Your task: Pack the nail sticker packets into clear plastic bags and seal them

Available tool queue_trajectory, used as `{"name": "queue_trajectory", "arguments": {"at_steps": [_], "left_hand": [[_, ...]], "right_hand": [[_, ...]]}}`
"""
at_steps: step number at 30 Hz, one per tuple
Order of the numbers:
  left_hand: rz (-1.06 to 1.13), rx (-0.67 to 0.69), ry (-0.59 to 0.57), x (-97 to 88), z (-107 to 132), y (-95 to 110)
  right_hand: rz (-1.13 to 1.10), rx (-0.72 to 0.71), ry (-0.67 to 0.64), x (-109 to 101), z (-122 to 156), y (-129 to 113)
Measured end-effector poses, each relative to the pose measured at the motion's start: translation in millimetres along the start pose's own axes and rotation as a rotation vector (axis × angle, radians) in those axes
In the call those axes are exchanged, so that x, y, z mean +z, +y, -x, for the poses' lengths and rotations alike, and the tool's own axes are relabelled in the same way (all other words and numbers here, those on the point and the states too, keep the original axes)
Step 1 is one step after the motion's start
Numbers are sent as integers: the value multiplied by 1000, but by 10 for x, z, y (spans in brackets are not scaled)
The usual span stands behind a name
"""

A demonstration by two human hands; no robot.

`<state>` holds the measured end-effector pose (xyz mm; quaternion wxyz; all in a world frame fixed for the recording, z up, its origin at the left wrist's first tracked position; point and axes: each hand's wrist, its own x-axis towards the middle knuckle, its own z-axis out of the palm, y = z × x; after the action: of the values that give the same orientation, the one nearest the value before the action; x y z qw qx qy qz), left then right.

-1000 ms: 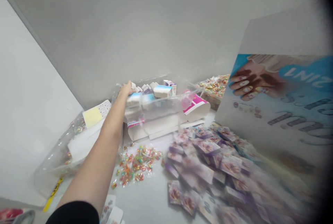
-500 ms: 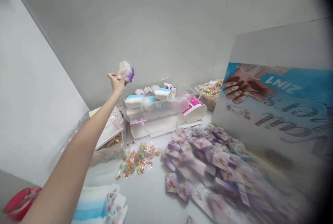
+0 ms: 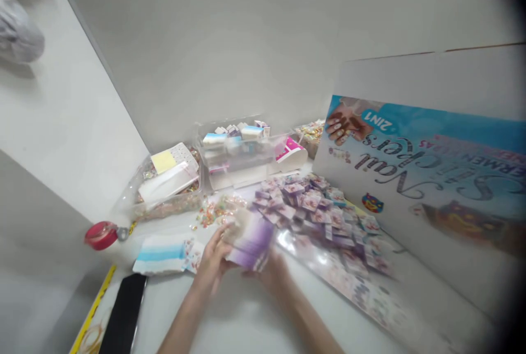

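Observation:
My left hand (image 3: 216, 258) grips a stack of flat white-and-purple cartons (image 3: 251, 239) by its left side, above the middle of the white table (image 3: 242, 321). At the stack's lower right edge is my right hand (image 3: 273, 272), smeared by motion; whether its fingers grip the stack I cannot tell. Just left of my left hand lies a pile of white-and-blue cartons (image 3: 162, 254). Small wrapped candies (image 3: 213, 209) are scattered behind the stack. To the right is a heap of small folded boxes (image 3: 312, 206) with purple sides.
A clear plastic bin (image 3: 246, 151) with cartons stands at the back, beside a candy-filled tub (image 3: 164, 200). A large printed display box (image 3: 411, 151) stands right. A red tape roll (image 3: 102, 235) and a black flat object (image 3: 123, 310) are at the left edge.
My left hand has come back from the bin toward me with the purple-and-white stack. My right hand has come into view beside it. The view has shifted.

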<state>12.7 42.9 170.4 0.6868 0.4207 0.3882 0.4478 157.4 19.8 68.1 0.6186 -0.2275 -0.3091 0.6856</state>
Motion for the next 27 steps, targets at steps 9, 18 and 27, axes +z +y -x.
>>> {"name": "queue_trajectory", "arguments": {"at_steps": [9, 18, 27], "left_hand": [[306, 100, 195, -232, 195, -689], [16, 211, 372, -396, 173, -763], [-216, 501, 622, -193, 290, -969]], "right_hand": [[711, -352, 230, 156, 136, 185], [966, -348, -41, 72, 97, 67], [1220, -561, 218, 255, 183, 159]]}}
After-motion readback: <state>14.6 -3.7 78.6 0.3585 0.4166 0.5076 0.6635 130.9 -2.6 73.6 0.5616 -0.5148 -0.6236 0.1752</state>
